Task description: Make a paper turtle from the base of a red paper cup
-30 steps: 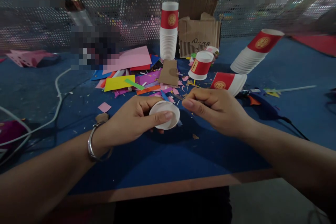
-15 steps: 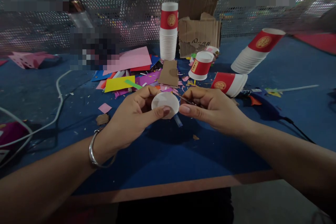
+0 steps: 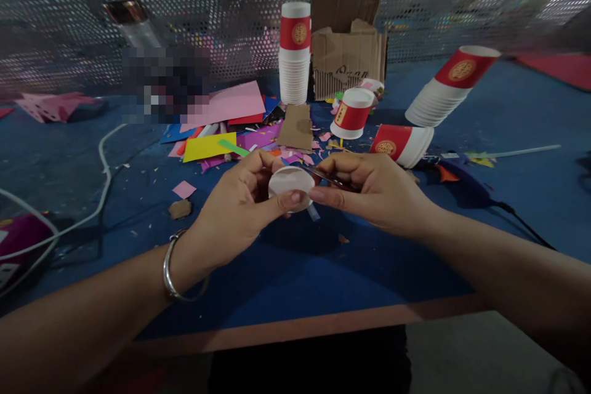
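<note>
My left hand (image 3: 242, 203) grips a white paper cup (image 3: 290, 184), its round bottom turned toward me, thumb laid across the near edge. A metal bangle circles that wrist. My right hand (image 3: 376, 191) is closed around a thin dark tool (image 3: 329, 177), likely small scissors or a blade, whose tip meets the cup's right side. Both hands hover just above the blue table (image 3: 300, 271), close together.
Coloured paper sheets and scraps (image 3: 221, 129) litter the table behind my hands. An upright cup stack (image 3: 294, 55), a leaning stack (image 3: 450, 83), two loose red-and-white cups (image 3: 353, 114) (image 3: 401, 144), a cardboard box (image 3: 348, 58), a white cable (image 3: 99, 191) and a dark corded tool (image 3: 466, 188) surround them.
Both hands have lifted slightly and drawn together. The cup has turned a little in my left hand, and the tool's tip has come up against its right side.
</note>
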Available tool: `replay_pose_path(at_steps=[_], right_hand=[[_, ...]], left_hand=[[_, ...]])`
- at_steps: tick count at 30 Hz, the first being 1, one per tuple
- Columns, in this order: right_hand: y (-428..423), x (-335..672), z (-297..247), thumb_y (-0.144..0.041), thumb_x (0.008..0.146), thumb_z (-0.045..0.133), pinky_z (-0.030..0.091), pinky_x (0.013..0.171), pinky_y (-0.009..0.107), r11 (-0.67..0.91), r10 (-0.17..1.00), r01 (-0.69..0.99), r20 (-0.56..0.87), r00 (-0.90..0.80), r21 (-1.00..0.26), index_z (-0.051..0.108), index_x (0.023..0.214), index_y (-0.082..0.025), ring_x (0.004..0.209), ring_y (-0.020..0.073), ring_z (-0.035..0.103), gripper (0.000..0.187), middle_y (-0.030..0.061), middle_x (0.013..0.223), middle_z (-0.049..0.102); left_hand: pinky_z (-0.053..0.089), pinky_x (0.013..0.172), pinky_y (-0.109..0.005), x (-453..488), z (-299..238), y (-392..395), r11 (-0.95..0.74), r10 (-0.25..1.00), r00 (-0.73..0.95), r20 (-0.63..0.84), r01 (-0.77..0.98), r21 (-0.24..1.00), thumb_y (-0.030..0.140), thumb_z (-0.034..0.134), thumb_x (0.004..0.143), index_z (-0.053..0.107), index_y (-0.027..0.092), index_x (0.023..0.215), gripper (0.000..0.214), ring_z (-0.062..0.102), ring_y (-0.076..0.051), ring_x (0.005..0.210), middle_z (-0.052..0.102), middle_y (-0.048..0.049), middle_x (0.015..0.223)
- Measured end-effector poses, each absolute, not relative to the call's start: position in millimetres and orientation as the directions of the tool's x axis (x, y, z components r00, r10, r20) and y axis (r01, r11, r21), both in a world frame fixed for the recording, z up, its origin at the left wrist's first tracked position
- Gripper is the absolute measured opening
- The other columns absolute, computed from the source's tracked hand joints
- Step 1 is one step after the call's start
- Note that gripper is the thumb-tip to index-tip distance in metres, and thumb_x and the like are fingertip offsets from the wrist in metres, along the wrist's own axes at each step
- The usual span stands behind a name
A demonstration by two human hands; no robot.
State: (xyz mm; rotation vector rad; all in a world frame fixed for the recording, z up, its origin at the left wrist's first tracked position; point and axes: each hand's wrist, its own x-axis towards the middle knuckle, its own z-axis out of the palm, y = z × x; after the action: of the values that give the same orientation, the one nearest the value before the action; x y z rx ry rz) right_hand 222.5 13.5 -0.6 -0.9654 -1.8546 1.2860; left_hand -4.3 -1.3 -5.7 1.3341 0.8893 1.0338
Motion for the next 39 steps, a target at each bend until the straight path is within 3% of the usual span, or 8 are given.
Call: replay_pose_path(at_steps=[5,11,16,21,25,30,36,39], right_hand=[[14.8,221.7,2.3,-0.061,0.087,0.088,0.036,0.061,0.028,0.273,0.856,0.173,0.157,-0.493,-0.946,0.069,0.088,-0.017,0.067,0.0109,0.046,0.048,-0.0021,0.076,0.057],[16.8,223.9,2.5,-0.057,0.088,0.088,0.034,0.060,0.027,0.254,0.850,0.182,0.129,-0.511,-0.950,0.068,0.087,-0.016,0.065,0.0090,0.042,0.046,-0.0033,0.074,0.055],[18.0,226.2,3.3,-0.057,0.086,0.090,0.034,0.060,0.027,0.246,0.848,0.194,0.113,-0.518,-0.950,0.071,0.088,-0.016,0.065,0.0092,0.043,0.046,-0.0023,0.075,0.058],[15.8,227.0,9.2,-0.061,0.087,0.088,0.037,0.060,0.027,0.258,0.844,0.188,0.126,-0.521,-0.948,0.072,0.091,-0.017,0.066,0.0105,0.047,0.047,-0.0011,0.077,0.062],[13.6,228.5,11.2,-0.065,0.091,0.084,0.035,0.059,0.028,0.278,0.874,0.141,0.190,-0.447,-0.950,0.072,0.090,-0.017,0.066,0.0106,0.047,0.049,-0.0008,0.078,0.059],[11.9,231.2,5.9,-0.070,0.099,0.072,0.022,0.048,0.027,0.195,0.886,0.029,0.164,-0.433,-0.980,0.068,0.089,-0.019,0.054,0.0080,0.029,0.052,-0.0068,0.064,0.038],[12.7,229.4,5.8,-0.072,0.094,0.077,0.015,0.045,0.026,0.093,0.830,0.057,0.046,-0.556,-0.994,0.069,0.095,-0.018,0.054,0.0079,0.026,0.055,-0.0082,0.064,0.033],[13.5,229.1,6.0,-0.074,0.097,0.073,0.015,0.045,0.026,0.095,0.811,0.076,0.033,-0.584,-0.993,0.070,0.099,-0.017,0.054,0.0079,0.025,0.057,-0.0087,0.064,0.032]], left_hand=[[0.061,0.069,-0.020,-1.2,-2.4,-3.8,0.081,0.935,0.355,-0.008,-0.192,0.978,0.029,0.102,0.077,0.060,0.019,0.087,0.044,0.068,-0.010,0.074,0.070,0.0036,0.083],[0.067,0.078,-0.028,-4.1,-4.3,3.0,0.392,0.846,0.484,-0.223,-0.282,0.876,0.042,0.093,0.086,0.080,0.018,0.097,0.030,0.075,-0.018,0.088,0.079,-0.0050,0.097],[0.069,0.083,-0.036,-14.4,-5.6,10.2,0.443,0.710,0.662,-0.240,-0.155,0.883,0.050,0.084,0.095,0.083,0.019,0.100,0.031,0.082,-0.026,0.092,0.084,-0.0128,0.105],[0.067,0.075,-0.031,-19.6,1.0,11.3,0.440,0.688,0.688,-0.230,-0.144,0.886,0.045,0.087,0.094,0.080,0.021,0.105,0.027,0.083,-0.026,0.093,0.084,-0.0122,0.109],[0.068,0.089,-0.033,-23.9,4.6,11.3,0.286,0.761,0.636,-0.128,-0.152,0.946,0.032,0.096,0.086,0.079,0.025,0.111,0.031,0.081,-0.025,0.102,0.082,-0.0076,0.109],[0.065,0.105,-0.036,-26.0,1.8,12.7,-0.044,0.796,0.600,0.073,-0.063,0.997,0.019,0.095,0.085,0.075,0.026,0.136,0.055,0.078,-0.024,0.119,0.077,-0.0098,0.137],[0.067,0.103,-0.035,-25.9,-8.1,19.1,-0.326,0.836,0.455,0.306,-0.036,0.945,0.017,0.095,0.083,0.074,0.023,0.129,0.051,0.076,-0.024,0.121,0.076,-0.0092,0.136],[0.063,0.111,-0.035,-28.8,-12.2,22.5,-0.434,0.822,0.400,0.405,-0.019,0.901,0.016,0.096,0.082,0.074,0.025,0.129,0.053,0.073,-0.024,0.127,0.075,-0.0088,0.139]])
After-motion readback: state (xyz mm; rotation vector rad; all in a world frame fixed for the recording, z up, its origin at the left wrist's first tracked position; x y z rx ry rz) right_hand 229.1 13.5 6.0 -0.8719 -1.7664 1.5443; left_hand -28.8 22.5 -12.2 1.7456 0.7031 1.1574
